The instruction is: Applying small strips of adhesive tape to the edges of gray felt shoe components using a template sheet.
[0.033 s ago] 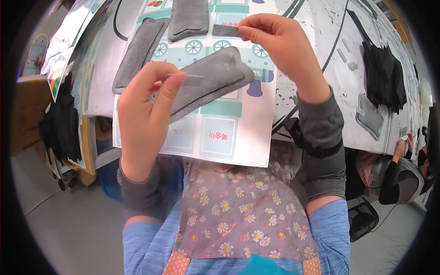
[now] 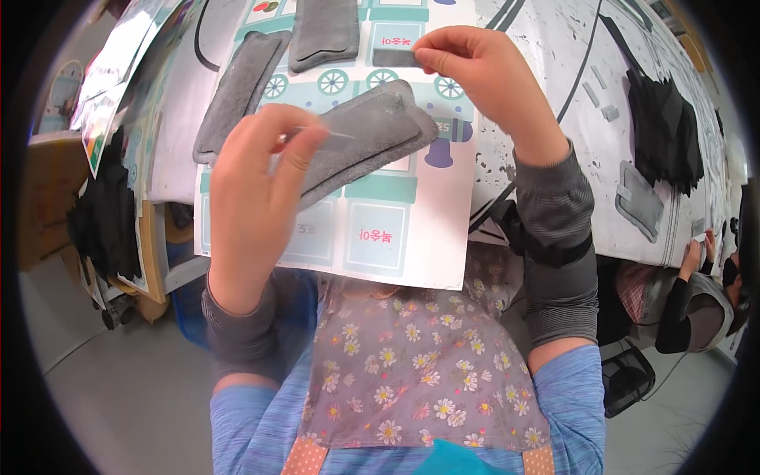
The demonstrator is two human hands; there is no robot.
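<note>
While the left hand pinches a thin, blurred piece over the slanted grey pad, here's the right hand, gripping a small grey strip just beyond that pad, above the printed sheet!

Small flat grey strip beyond a diagonal, two-layer grey pad; thin, blurry piece over the pad

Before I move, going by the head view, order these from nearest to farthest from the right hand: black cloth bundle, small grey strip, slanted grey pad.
From the right hand:
1. Small grey strip: pinched in its fingertips.
2. Slanted grey pad: below, to the left.
3. Black cloth bundle: far right on the table.
</note>
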